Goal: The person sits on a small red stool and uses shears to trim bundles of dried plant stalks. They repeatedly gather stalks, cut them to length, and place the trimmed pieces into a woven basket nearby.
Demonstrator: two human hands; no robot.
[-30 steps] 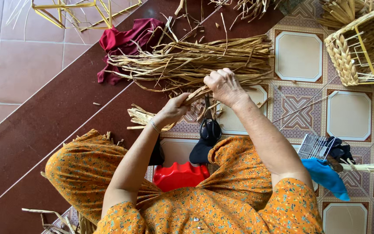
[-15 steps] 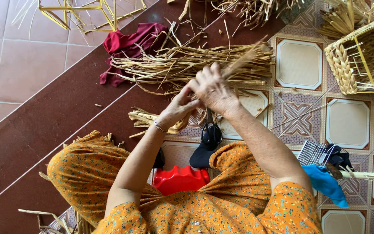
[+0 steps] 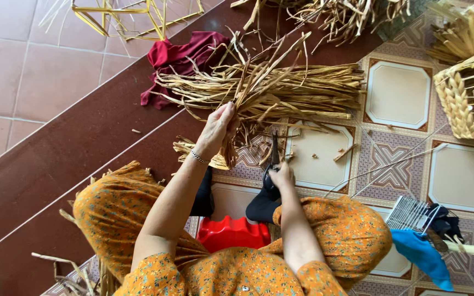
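Straw bundle (image 3: 259, 96) lies across the tiled floor (image 3: 396, 93) in front of the seated person. Left hand (image 3: 218, 129) has its fingers closed around a bunch of the straw. Right hand (image 3: 282, 175) grips black scissors (image 3: 275, 156), blades pointing up at the bundle. A red cloth (image 3: 179, 55) lies beside it.

A bunch of dry yellow straw (image 3: 248, 96) is sticking up, spreading like a fan, over the big pile on the floor. Black scissors (image 3: 274, 159) are lying on the tiles, pointing at it.
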